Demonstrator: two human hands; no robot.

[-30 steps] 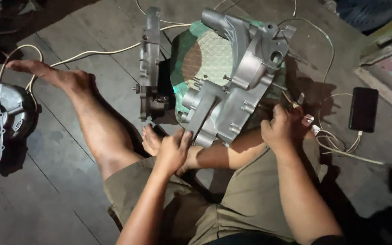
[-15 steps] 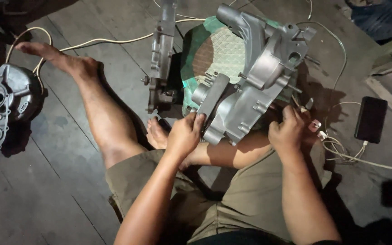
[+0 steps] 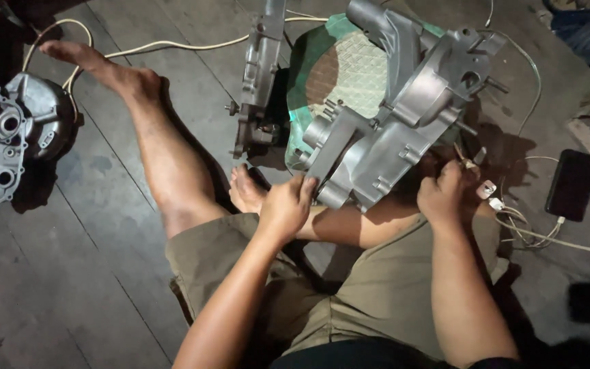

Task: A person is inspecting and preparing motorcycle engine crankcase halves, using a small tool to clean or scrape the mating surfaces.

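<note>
Left hand (image 3: 287, 208) slid down engine casing (image 3: 390, 130).

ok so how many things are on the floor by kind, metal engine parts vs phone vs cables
grey metal engine casings: 3 — one under both hands, one upright beside it, one far left
black phone: 1
cable runs: 2, cream and white
total: 6

Silver-grey engine casing (image 3: 404, 130), green lattice-patterned mat (image 3: 349, 68)

Second engine casing (image 3: 15, 147) on wooden floor (image 3: 69, 273), black phone (image 3: 572, 184), white cable (image 3: 172, 46), green mat (image 3: 363, 68)
</note>
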